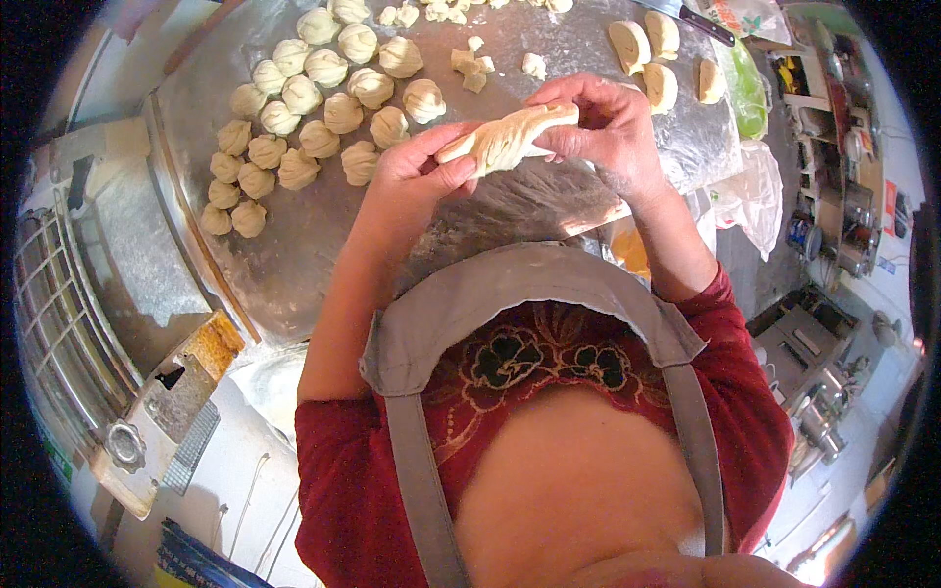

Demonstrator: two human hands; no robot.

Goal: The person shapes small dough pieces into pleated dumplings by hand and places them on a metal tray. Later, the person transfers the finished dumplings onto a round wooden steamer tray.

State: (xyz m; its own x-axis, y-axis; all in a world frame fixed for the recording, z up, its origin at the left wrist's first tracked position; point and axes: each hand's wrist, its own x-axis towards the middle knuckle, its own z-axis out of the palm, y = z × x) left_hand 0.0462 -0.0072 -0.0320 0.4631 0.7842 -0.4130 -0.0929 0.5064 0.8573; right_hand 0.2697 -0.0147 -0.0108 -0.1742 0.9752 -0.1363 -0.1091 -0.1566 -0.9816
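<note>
Between my two hands a strip of pale layered dough (pixel 507 140) is held up over the table, its surface creased lengthwise. My left hand (pixel 430 165) pinches one end, thumb on the near side. The other end sits between the thumb and fingers of my right hand (pixel 599 128). Left of my hands lie several rounded, pleated dough balls (pixel 344 112) in loose rows. Small dough scraps (pixel 472 67) rest just beyond the held strip. Thick cut dough pieces (pixel 659 87) stand at the far right of the table.
A floured metal table (pixel 294 272) spreads before me. A knife (pixel 706 26) with a dark handle lies at its far right, near a green plastic bag (pixel 748 92). A clear plastic bag (pixel 753 191) hangs by the right edge. At left stands a machine with a wire guard (pixel 62 294).
</note>
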